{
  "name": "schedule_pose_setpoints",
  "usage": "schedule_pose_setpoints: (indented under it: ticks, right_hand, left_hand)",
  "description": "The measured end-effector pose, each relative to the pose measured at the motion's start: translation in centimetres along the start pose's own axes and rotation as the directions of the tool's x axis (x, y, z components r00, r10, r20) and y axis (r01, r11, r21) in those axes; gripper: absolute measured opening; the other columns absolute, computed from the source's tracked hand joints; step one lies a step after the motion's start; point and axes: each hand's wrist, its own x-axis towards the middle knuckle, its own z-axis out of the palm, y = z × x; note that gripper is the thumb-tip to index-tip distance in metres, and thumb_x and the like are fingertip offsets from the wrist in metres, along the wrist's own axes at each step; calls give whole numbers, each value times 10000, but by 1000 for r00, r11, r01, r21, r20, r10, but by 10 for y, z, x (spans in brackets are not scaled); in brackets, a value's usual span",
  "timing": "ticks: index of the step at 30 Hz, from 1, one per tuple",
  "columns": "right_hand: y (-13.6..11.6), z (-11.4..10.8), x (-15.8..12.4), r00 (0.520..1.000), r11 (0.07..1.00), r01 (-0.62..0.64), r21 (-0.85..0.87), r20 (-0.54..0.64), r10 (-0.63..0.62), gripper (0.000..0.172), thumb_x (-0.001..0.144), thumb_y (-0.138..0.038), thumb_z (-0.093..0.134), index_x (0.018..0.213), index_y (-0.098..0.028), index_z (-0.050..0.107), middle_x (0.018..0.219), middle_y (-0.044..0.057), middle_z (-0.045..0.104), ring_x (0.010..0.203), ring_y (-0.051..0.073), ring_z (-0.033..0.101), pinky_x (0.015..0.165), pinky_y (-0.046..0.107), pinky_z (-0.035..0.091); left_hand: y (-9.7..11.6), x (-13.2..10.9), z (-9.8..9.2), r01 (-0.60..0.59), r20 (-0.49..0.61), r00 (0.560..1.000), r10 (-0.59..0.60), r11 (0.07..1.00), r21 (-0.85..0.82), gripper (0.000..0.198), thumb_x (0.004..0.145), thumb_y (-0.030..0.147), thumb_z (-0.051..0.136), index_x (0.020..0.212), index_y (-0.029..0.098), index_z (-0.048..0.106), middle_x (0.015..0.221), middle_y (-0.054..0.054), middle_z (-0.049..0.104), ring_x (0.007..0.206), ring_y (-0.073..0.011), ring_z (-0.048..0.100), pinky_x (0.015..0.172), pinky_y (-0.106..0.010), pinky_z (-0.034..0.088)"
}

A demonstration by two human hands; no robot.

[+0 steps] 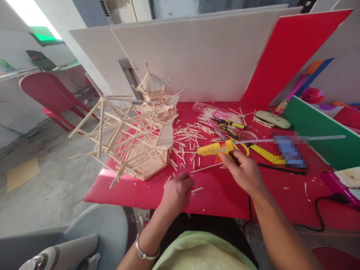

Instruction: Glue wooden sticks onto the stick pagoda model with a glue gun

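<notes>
My right hand (244, 169) grips a yellow hot glue gun (210, 149) by its handle, nozzle pointing left over the red table. A long clear glue stick (323, 138) juts from the gun's back. My left hand (177, 190), wearing a bangle on its wrist, is closed near the front edge with its fingers curled. Whatever those fingers hold, if anything, is hidden. Just right of it lies a short wooden stick (197, 190). To the left stands a tower-like model built of wooden sticks (146, 161), with an open stick frame (112, 127) leaning out past the table's left edge.
Loose cut sticks (194, 133) cover the table's middle. Behind the gun lie pliers (229, 123), a yellow cutter knife (264, 154) and a pencil case (272, 119). White boards (197, 60) stand along the back. A black cord (319, 210) runs at the right; a grey stool (104, 232) is lower left.
</notes>
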Motion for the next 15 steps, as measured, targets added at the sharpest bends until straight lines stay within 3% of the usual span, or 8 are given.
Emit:
schedule_pose_setpoints:
  ticks: [6,9,11,13,15]
  right_hand:
    - [0,3,0,999,1000,-21,23,35,21,368,877,-584,553,816,-228,623,695,19,665,607,180,604,525,275,405]
    - [1,5,-1,996,996,-61,58,62,57,386,865,-600,563,830,-220,620,702,19,668,637,183,620,570,275,435]
    - [3,8,-2,990,986,-122,118,87,112,405,851,-616,574,860,-215,625,724,21,673,658,184,626,603,277,462]
    - [4,12,-3,981,962,-183,202,99,166,421,826,-620,609,937,-216,636,790,27,687,698,184,632,639,283,488]
    - [4,17,-5,975,933,-220,286,95,201,446,787,-602,670,1016,-221,632,873,34,695,744,184,633,669,287,504]
  left_hand:
    - [10,7,10,-36,164,986,17,993,112,230,923,324,544,806,188,687,863,-75,663,620,-175,606,488,-269,289]
    - [9,7,12,1,118,993,-2,1000,8,216,927,279,518,794,175,652,893,-90,657,648,-181,608,519,-273,334]
    - [7,6,12,49,18,999,-46,979,-197,176,925,246,512,809,176,624,893,-86,659,705,-182,615,586,-274,397]
    - [6,4,9,155,-28,980,-196,849,-506,132,911,254,541,816,181,597,792,-56,656,660,-159,596,590,-261,430]
    - [4,4,3,270,60,927,-370,547,-792,137,870,306,616,820,182,584,677,-21,640,536,-126,548,487,-228,417]
